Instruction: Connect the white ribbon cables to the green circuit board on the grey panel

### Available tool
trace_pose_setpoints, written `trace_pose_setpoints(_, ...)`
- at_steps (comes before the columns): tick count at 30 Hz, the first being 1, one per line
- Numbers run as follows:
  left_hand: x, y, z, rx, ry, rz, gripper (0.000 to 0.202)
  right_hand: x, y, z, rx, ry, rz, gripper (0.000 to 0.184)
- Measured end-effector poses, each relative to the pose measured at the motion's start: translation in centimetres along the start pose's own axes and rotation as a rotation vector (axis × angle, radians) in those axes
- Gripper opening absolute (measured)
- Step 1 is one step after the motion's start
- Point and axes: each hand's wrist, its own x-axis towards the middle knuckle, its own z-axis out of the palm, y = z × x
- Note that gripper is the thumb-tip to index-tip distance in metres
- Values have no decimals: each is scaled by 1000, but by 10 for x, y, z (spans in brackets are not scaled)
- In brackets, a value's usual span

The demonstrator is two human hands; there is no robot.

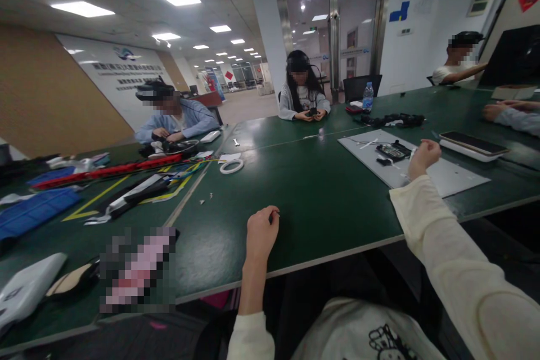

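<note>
Head view: black device (395,151) lies roughly lengthwise left-to-right, beside right hand (425,156).

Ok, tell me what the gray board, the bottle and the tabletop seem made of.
Gray board: smooth, thin, flat; perhaps plastic or metal. Bottle: likely clear plastic, glossy, with see-through walls. Tabletop: smooth green coating, slightly shiny from soft reflections; core unclear.

Through my remote view I see a plain cream cloth left sleeve (252,338) that stops along the forearm, short of the bare left hand (261,233). The matching cream cloth right sleeve (449,253), creased in soft folds, opens into a wide, loose cuff (405,205) near the bare right hand (424,157). Below the near edge of the dark green desk (312,191), I make out a pale grey-white cloth garment (341,329) with a black line-drawn cartoon print (388,343).
</note>
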Motion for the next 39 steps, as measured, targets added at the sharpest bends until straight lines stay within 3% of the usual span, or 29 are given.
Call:
trace_pose_setpoints(2, 0, 0, 0, 5, -1, 4, 22, 7, 6, -1, 2, 136, 30, 40)
trace_pose_setpoints(4, 1, 0, 0, 8, -3, 3, 22, 18, 12, -1, -72, 123, 1, 42)
trace_pose_setpoints(10, 1, 1, 0, 9, -4, 2, 24, 50, 39, -9, -303, -224, -86, 44)
trace_pose_setpoints(13, 0, 1, 0, -13, 1, 5, 23, 45, 56, -14, -543, -446, -279, 43)
trace_pose_setpoints(15, 0, 1, 0, -25, 2, 2, 24, 37, 64, -17, -718, -517, -414, 43)
trace_pose_setpoints(19, 0, 0, 0, -37, -4, -1, 23, 27, 66, -18, -805, -487, -485, 46)
trace_pose_setpoints(25, -1, -1, 1, -38, 12, 7, 22, 35, 70, -14, -687, -455, -416, 45)
trace_pose_setpoints(29, -2, 0, 1, -39, 15, 10, 22, 36, 78, -7, -668, -383, -509, 51)
trace_pose_setpoints(33, -2, -1, 2, -45, 22, 25, 23, 32, 79, -3, -733, -479, -619, 57)
trace_pose_setpoints(39, -1, -2, 4, -41, 22, 39, 22, 28, 80, -1, -779, -584, -622, 69)
